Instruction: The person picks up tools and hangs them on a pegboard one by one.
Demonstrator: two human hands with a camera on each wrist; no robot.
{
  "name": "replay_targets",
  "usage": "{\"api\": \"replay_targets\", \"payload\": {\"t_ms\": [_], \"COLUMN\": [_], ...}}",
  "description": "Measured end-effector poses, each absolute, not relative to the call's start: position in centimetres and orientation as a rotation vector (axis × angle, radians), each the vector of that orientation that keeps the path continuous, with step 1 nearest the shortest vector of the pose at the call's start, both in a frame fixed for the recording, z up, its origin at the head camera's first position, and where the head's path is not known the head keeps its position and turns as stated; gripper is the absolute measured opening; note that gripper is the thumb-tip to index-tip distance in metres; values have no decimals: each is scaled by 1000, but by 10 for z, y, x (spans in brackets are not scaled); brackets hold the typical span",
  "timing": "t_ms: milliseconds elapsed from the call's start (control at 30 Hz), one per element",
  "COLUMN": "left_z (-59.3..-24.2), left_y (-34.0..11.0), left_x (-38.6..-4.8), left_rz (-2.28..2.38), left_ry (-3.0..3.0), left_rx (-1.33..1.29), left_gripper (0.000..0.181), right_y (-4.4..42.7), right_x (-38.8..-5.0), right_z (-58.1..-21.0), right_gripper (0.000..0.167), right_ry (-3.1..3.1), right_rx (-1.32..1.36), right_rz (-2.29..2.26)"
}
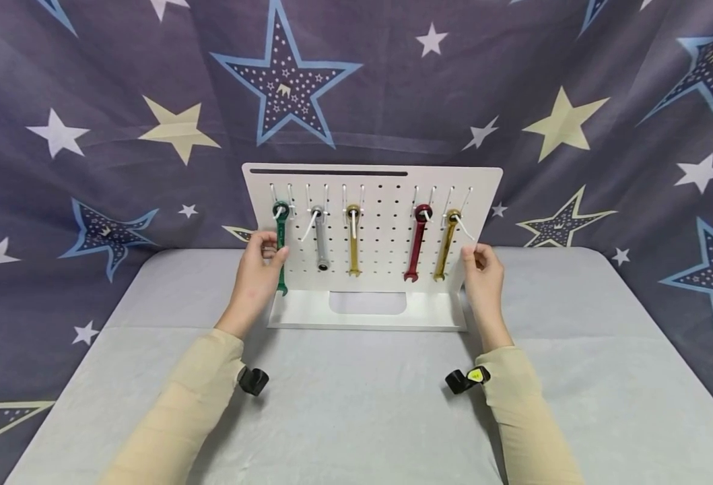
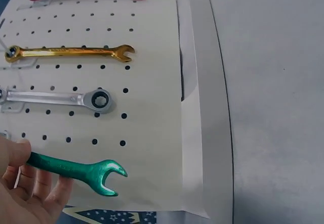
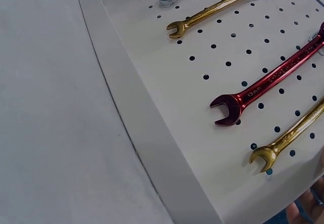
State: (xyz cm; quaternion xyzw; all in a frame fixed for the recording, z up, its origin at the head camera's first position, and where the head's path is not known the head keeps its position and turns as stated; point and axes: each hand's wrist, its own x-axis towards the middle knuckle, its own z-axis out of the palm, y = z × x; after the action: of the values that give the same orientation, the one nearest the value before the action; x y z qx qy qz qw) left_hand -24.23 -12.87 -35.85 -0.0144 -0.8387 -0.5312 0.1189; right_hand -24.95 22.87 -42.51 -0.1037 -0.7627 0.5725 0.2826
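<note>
In the head view my left hand (image 1: pixel 258 273) holds the green wrench (image 1: pixel 281 237) between thumb and fingers, at the left end of a white pegboard (image 1: pixel 386 252). The wrench's ring end is still round its hook, its open jaw pointing down. My right hand (image 1: pixel 485 276) pinches the pegboard's right edge, thumb in front and fingers behind, beside the rightmost gold wrench (image 1: pixel 446 249). Also hanging on hooks are a silver wrench (image 1: pixel 321 242), another gold wrench (image 1: pixel 353 246) and a red wrench (image 1: pixel 417 246). Green jaw (image 2: pixel 104 177) shows closely in the left wrist view.
The pegboard stands on a white base tray (image 1: pixel 308 313) with a cutout at its back. Several white hooks (image 1: pixel 466 230) stick out toward me. Grey cloth (image 1: pixel 356 404) covers the table, and a star-patterned curtain (image 1: pixel 386 94) hangs right behind the board.
</note>
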Motion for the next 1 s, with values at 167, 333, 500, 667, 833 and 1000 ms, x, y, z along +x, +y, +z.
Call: {"api": "replay_targets", "payload": {"t_ms": [167,333,500,667,833,1000], "left_z": [-365,-374,-382,-394,-404,-411], "left_y": [-128,-127,-125,-124,-131,-142], "left_x": [-250,-257,-262,-268,-270,-261], "left_rz": [-1571,-1575,-1550,-1547,-1567,-1521], "left_ry": [-2456,-2458,-2478,-2523,-2487,-2513], "left_rx": [-14,0,16,20,10,57], "left_gripper": [30,30,30,32,27,29], "right_y": [231,234,241,254,262,270], "right_x": [-246,-243,-245,-244,-237,-226], "right_z": [-427,-430,-425,-409,-393,-378], "right_gripper": [27,29,31,33,44,43], "right_ry": [-2039,-2040,-2088,-2245,-2403,-2466], "right_rx": [-299,-322,-302,-259,-181,-62], "right_rz": [1536,1535,1528,1515,1550,1468]}}
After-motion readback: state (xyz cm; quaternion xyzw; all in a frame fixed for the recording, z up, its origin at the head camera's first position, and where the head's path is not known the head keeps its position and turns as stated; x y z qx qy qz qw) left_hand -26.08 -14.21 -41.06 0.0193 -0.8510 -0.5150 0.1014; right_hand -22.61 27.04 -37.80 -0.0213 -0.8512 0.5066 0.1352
